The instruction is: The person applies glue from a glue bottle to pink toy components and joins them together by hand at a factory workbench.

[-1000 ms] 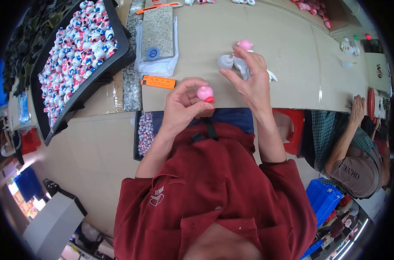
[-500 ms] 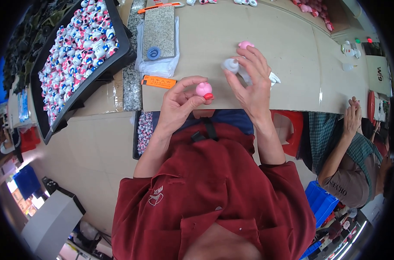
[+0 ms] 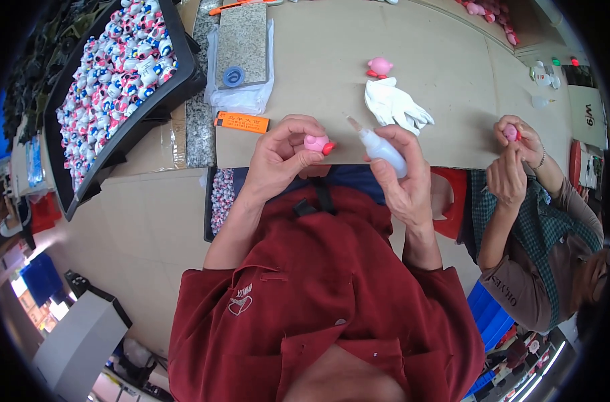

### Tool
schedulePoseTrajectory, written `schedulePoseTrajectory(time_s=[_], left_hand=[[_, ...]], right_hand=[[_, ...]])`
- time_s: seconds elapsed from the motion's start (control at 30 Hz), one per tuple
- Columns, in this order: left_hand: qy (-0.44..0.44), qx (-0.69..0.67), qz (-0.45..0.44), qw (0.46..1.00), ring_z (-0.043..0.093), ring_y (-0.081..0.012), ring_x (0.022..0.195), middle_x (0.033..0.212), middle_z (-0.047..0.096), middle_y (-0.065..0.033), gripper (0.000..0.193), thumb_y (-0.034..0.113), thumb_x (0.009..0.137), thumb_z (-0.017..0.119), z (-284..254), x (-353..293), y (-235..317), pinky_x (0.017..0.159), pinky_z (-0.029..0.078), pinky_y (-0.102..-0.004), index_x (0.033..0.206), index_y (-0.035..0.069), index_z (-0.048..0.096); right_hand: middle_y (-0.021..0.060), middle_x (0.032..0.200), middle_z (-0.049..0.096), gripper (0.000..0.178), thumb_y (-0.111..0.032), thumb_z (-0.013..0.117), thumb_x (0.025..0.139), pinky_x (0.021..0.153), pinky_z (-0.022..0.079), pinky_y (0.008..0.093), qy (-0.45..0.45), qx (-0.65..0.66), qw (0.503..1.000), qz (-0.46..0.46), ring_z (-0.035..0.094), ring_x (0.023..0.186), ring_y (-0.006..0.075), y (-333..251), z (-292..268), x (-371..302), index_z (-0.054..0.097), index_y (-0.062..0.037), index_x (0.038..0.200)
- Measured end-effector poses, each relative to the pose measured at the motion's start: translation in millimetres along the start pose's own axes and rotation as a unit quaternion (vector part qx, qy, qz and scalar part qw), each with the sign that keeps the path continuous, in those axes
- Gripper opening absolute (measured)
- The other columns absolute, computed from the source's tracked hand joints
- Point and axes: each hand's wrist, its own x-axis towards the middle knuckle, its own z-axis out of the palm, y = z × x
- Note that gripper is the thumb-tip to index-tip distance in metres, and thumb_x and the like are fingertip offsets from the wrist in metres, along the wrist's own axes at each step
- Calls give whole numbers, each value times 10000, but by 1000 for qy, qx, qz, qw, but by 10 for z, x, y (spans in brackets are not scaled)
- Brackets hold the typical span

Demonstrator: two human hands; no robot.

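Note:
My left hand (image 3: 281, 155) is closed around a small round pink figurine (image 3: 314, 142) with a red foot, just above the table's front edge. In my right hand (image 3: 405, 175) is a translucent squeeze bottle (image 3: 385, 151) with a thin nozzle, tilted so that its tip points up and left, toward the figurine but apart from it. A white glove (image 3: 393, 106) lies on the table beyond the bottle. Behind the glove another pink figurine (image 3: 380, 65) with red feet stands on the table.
A black tray (image 3: 196, 79) heaped with small white, pink and blue figures stands at the left. Near it are an orange box (image 3: 242, 122), a stone slab (image 3: 243, 47) and a blue ring-shaped cap (image 3: 233, 76). At the right a co-worker's hands (image 3: 513, 167) hold a pink figurine.
My right hand has picked up the bottle and drawn it back toward me, uncovering the glove. My left hand keeps its figurine. The co-worker's hands now hold a figurine.

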Motion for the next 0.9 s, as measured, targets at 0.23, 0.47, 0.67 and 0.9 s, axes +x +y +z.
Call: schedulePoseTrajectory(time_s=[0.23, 0.47, 0.67, 0.9], left_hand=[[-3, 48, 40, 998, 558, -148, 956, 1055, 509, -70, 272, -80, 760, 623, -1, 21, -93, 808, 482, -261, 997, 30, 547], [37, 0, -35, 999, 613, -235, 926, 1066, 555, -141, 346, -91, 790, 569, 79, 32, 51, 823, 514, -329, 1123, -29, 498], [58, 6, -44, 997, 607, -224, 941, 1079, 563, -155, 328, -34, 847, 537, 102, 22, 38, 848, 499, -322, 1168, -35, 471], [47, -10, -52, 997, 587, -218, 977, 1156, 518, -132, 316, 4, 833, 584, 133, 74, 43, 817, 514, -340, 1136, -24, 501]], right_hand=[[88, 902, 619, 254, -86, 664, 774, 712, 464, 271, 27, 22, 999, 26, 594, 807, 151, 12, 1, -32, 603, -16, 1010], [51, 853, 615, 241, -82, 621, 824, 649, 467, 230, 45, 88, 995, 17, 589, 724, 98, -67, -15, 19, 543, -16, 1043], [52, 851, 624, 296, -83, 739, 702, 689, 455, 241, 53, 123, 991, 22, 582, 782, 104, 36, -56, -50, 635, -27, 973], [45, 750, 630, 306, -76, 771, 634, 584, 386, 252, 78, -27, 995, -60, 483, 632, 133, 5, -99, -55, 657, -15, 911]])
